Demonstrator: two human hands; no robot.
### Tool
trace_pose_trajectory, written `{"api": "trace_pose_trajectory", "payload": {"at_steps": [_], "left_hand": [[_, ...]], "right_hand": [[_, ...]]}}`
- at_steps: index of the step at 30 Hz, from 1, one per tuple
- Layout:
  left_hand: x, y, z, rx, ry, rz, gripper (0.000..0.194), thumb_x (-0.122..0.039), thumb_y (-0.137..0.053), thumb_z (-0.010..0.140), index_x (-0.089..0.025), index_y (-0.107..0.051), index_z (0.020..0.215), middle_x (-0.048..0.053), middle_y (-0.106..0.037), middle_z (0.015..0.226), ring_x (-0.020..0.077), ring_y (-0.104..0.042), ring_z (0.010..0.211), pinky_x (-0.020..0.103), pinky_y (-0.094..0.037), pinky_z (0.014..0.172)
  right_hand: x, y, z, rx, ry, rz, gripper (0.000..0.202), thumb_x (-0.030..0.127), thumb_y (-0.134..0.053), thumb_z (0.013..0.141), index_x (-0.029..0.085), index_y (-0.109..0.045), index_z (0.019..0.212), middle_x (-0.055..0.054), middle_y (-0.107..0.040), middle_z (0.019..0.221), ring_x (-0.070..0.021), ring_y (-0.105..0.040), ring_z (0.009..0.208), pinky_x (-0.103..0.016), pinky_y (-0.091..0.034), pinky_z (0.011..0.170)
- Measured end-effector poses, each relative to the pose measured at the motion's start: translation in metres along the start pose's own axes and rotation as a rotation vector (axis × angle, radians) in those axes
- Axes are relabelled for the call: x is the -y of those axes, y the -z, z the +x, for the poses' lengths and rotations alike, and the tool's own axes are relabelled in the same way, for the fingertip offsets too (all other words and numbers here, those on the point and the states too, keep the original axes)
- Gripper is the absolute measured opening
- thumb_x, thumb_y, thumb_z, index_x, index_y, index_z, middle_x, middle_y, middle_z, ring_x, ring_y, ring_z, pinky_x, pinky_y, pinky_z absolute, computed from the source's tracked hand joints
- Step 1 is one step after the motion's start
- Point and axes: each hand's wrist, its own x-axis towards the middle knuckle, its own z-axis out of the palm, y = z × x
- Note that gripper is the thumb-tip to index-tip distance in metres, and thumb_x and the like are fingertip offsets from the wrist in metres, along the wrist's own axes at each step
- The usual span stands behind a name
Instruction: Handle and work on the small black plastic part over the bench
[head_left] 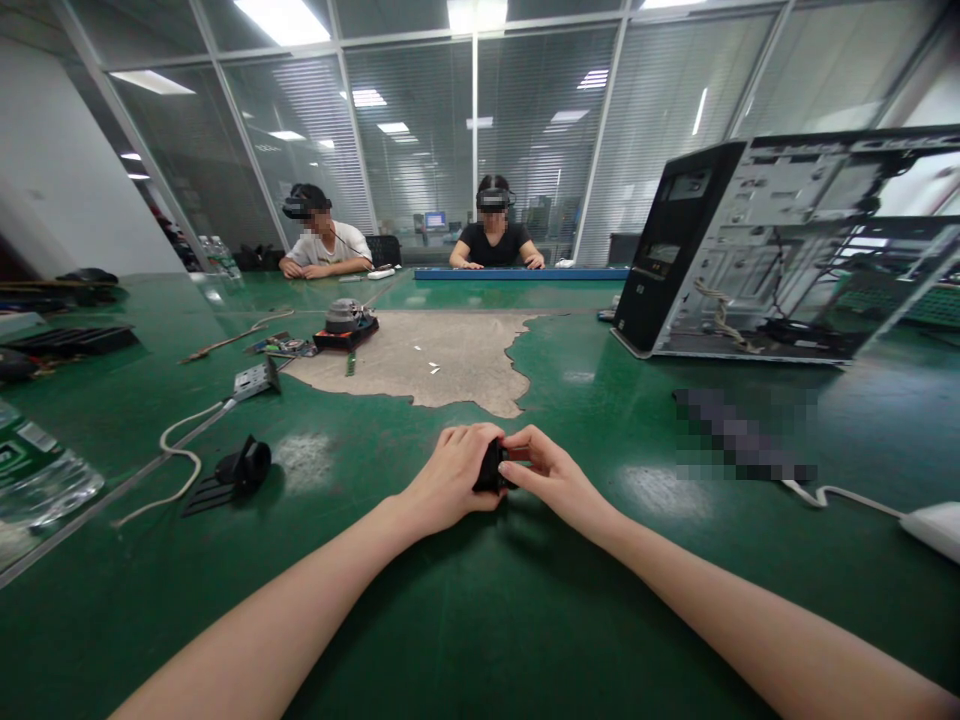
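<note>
A small black object point(489, 468) sits between my two hands, just above or on the green table point(465, 620); its kind is not clear. My left hand point(457, 465) is wrapped over its left side and top. On its right side, the thumb and fingers of my right hand point(546, 465) pinch its edge. The hands cover much of the object. Farther left lies a black plastic part point(244, 466) with a round end and slotted base.
An open computer case point(690, 250) stands at the right, near a white mouse point(934, 528) and its cable. Left are a water bottle point(45, 470), a metal box point(256, 378) and a cable. A heatsink assembly point(346, 323) rests by bare brown patch point(450, 350). Two people sit opposite.
</note>
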Motion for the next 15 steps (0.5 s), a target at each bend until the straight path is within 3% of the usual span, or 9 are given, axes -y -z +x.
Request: {"api": "trace_pose_trajectory", "payload": {"at_steps": [3, 8, 15], "left_hand": [[0.0012, -0.0013, -0.0004, -0.005, 0.0, -0.002, 0.055, -0.024, -0.061, 0.065, -0.02, -0.03, 0.11, 0.005, -0.047, 0.105, 0.0207, -0.045, 0.097, 0.036, -0.03, 0.087], [0.0038, -0.0033, -0.0008, -0.007, 0.006, 0.005, 0.058, -0.025, -0.062, 0.064, -0.019, -0.029, 0.111, 0.006, -0.047, 0.105, 0.021, -0.044, 0.097, 0.036, -0.03, 0.088], [0.0032, -0.0011, -0.0009, 0.006, -0.005, -0.003, 0.055, -0.023, -0.061, 0.064, -0.02, -0.03, 0.109, 0.005, -0.047, 0.105, 0.0209, -0.045, 0.095, 0.036, -0.031, 0.087]], "right_hand": [[-0.0004, -0.0009, 0.0014, -0.02, -0.012, -0.015, 0.019, 0.033, -0.056, 0.073, 0.02, -0.047, 0.084, 0.001, -0.054, 0.081, -0.0129, -0.055, 0.077, -0.028, -0.047, 0.067], [-0.0005, -0.0006, 0.0038, -0.062, -0.062, -0.04, 0.026, 0.031, -0.059, 0.07, 0.019, -0.045, 0.09, -0.002, -0.054, 0.087, -0.0147, -0.054, 0.082, -0.03, -0.047, 0.071], [0.0034, 0.0006, -0.0008, 0.031, -0.024, 0.008, 0.024, 0.025, -0.061, 0.069, 0.021, -0.045, 0.085, -0.001, -0.053, 0.091, -0.0155, -0.053, 0.087, -0.029, -0.047, 0.069]]}}
